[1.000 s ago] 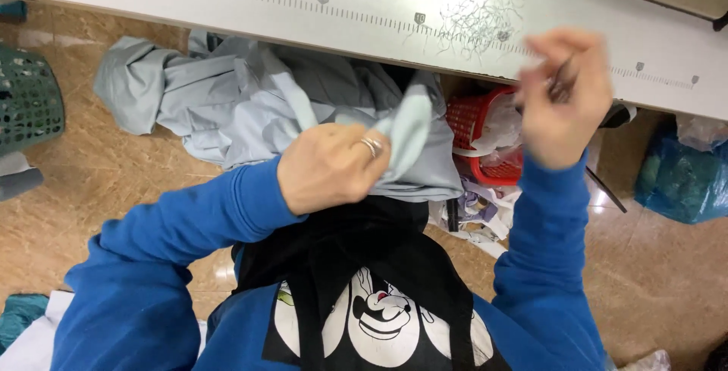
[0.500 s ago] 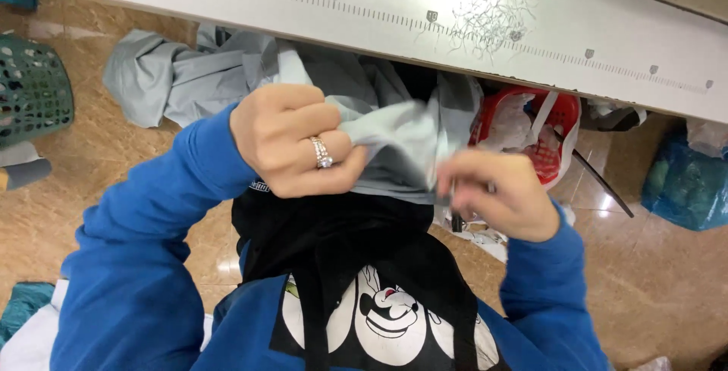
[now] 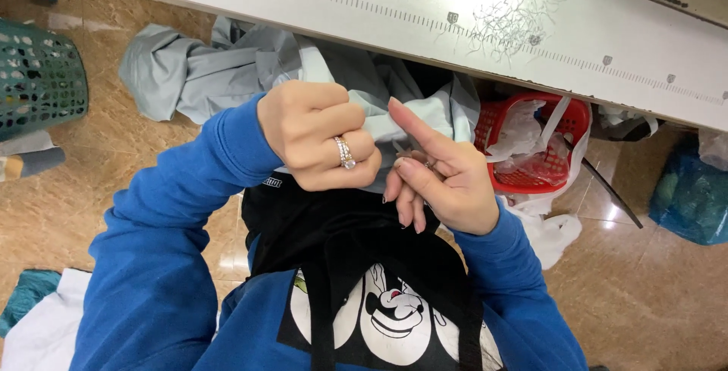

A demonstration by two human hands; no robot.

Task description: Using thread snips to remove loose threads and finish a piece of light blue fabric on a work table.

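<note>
Pale grey-green cloth [image 3: 227,75] bunches beneath a white counter [image 3: 425,0] edged with a black ruled scale and strewn with a tangle of grey thread clippings [image 3: 508,18]. Bright blue sleeves [image 3: 174,219] frame a black apron [image 3: 341,242] over a blue top printed with a black-and-white cartoon figure [image 3: 387,310]. A silver-toned ring [image 3: 346,153] glints on the left hand [image 3: 318,136]; the right hand [image 3: 440,174] shows dark-tipped nails. A red slotted basket [image 3: 546,147] holds white plastic, a teal basket [image 3: 38,79] sits on tan marbled floor [image 3: 98,159], and a blue bag [image 3: 694,197], possibly plastic, lies at far right.
</note>
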